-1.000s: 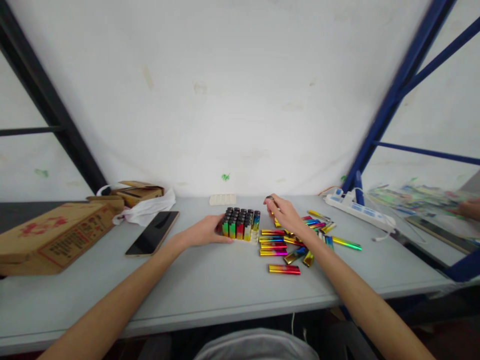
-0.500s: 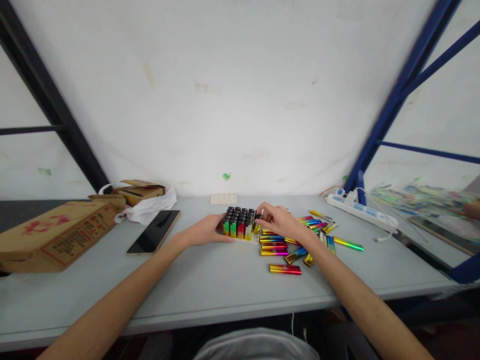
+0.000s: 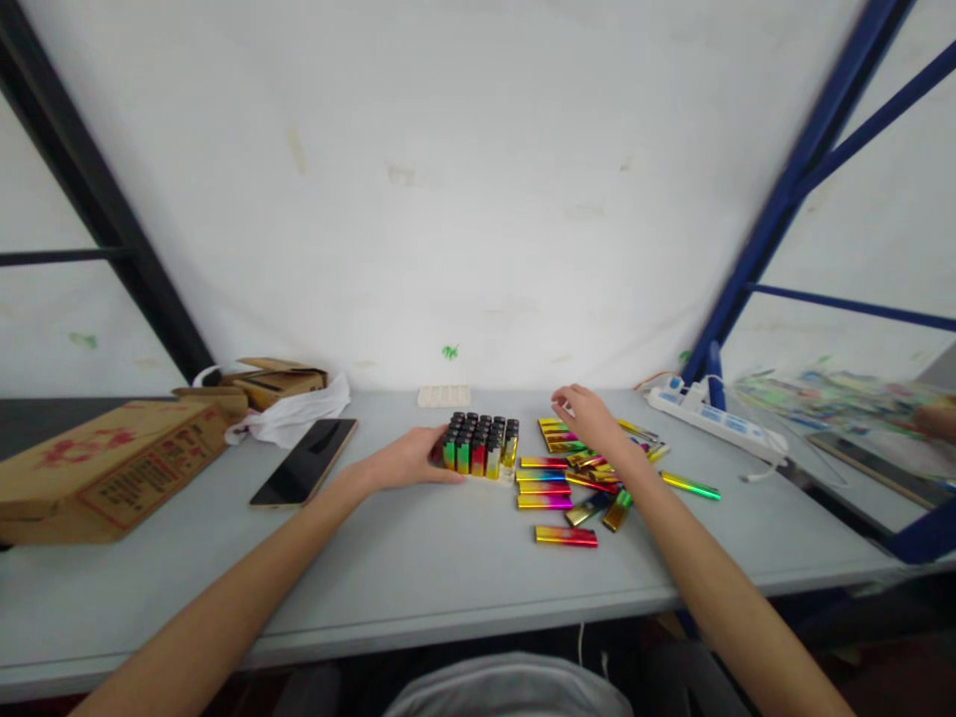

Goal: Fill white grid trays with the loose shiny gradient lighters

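Note:
Several lighters [image 3: 478,443] with black tops and green, red and yellow bodies stand upright in close rows in a pale, clear tray [image 3: 499,478]. My left hand [image 3: 407,458] grips the left side of this block, thumb at the front and fingers behind, partly hidden by it. My right hand [image 3: 587,413] is to the right of the block, above the back of a pile of shiny metallic lighter cases [image 3: 544,489] in yellow, red, blue and purple. Its fingers are slightly bent and apart, with nothing visible in them. A yellow-red case [image 3: 566,537] lies apart at the front.
A white slotted tray [image 3: 443,396] lies by the wall. To the left are a phone [image 3: 305,462], a white plastic bag [image 3: 299,416] and cardboard boxes [image 3: 126,463]. A power strip [image 3: 717,422] stands at the right by a blue metal frame [image 3: 777,214]. Another person's hand [image 3: 937,420] shows at the far right.
My right hand has moved away from the right edge of the lighter block, rightward and back over the pile. The block's right column is now uncovered. My left hand stays in place.

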A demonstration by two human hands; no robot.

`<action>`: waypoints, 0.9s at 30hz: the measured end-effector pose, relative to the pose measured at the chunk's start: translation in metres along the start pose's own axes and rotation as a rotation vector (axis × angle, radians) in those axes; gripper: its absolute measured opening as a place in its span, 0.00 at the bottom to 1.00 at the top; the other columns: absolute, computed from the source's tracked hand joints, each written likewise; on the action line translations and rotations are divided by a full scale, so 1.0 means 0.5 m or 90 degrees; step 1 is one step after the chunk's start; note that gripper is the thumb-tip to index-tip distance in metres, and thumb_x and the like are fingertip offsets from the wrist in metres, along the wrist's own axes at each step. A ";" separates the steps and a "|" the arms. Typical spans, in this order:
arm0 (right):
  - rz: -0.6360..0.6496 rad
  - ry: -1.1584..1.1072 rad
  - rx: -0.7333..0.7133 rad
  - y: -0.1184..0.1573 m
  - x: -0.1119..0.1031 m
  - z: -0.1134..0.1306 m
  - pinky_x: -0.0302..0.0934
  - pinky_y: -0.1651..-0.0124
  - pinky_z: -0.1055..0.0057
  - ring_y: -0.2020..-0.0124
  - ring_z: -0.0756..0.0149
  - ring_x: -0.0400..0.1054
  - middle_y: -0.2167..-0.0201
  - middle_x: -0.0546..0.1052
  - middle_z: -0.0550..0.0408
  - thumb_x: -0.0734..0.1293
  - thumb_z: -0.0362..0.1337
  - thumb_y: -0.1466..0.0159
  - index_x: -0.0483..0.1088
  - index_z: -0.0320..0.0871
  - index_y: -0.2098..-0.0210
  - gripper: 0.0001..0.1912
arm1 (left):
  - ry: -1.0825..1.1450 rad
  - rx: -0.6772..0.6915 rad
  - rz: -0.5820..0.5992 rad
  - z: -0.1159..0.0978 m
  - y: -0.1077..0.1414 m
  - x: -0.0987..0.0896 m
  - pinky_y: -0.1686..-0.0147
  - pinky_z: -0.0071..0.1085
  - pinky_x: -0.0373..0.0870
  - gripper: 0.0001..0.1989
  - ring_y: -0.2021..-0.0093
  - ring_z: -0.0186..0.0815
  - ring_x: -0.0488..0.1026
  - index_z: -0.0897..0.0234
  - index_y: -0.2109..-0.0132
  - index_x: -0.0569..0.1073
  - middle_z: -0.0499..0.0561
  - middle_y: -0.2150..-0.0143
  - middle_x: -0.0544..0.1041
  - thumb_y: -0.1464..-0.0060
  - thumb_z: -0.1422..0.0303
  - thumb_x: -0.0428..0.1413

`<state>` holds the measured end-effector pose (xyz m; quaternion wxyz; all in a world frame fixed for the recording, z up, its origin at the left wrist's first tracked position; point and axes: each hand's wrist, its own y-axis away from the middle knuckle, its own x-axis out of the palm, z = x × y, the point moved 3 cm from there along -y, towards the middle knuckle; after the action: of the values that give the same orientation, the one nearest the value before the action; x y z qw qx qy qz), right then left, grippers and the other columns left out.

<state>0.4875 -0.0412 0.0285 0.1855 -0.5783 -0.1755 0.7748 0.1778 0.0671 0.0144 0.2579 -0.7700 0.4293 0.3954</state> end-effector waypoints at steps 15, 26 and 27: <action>0.071 -0.044 0.019 -0.001 0.021 -0.039 0.62 0.53 0.66 0.61 0.59 0.73 0.62 0.81 0.44 0.60 0.36 0.29 0.77 0.39 0.59 0.13 | -0.008 0.000 0.005 0.003 0.000 0.002 0.61 0.34 0.71 0.33 0.59 0.45 0.77 0.63 0.46 0.72 0.53 0.53 0.82 0.52 0.47 0.66; -0.040 -0.481 0.139 -0.010 -0.016 -0.013 0.59 0.67 0.69 0.75 0.68 0.62 0.79 0.69 0.59 0.71 0.59 0.41 0.75 0.40 0.65 0.25 | -0.019 0.002 0.005 0.005 0.001 0.002 0.60 0.34 0.70 0.34 0.57 0.46 0.77 0.63 0.45 0.71 0.54 0.52 0.81 0.52 0.45 0.65; -0.035 -0.508 0.138 -0.009 -0.015 -0.006 0.60 0.66 0.69 0.74 0.68 0.63 0.79 0.69 0.59 0.71 0.60 0.41 0.75 0.41 0.67 0.26 | -0.018 0.004 0.006 0.005 0.000 0.002 0.60 0.34 0.70 0.35 0.57 0.46 0.77 0.63 0.45 0.71 0.54 0.52 0.81 0.52 0.45 0.65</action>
<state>0.4930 -0.0407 0.0363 0.1835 -0.2049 -0.1662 0.9470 0.1771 0.0683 0.0122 0.2650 -0.7614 0.4303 0.4060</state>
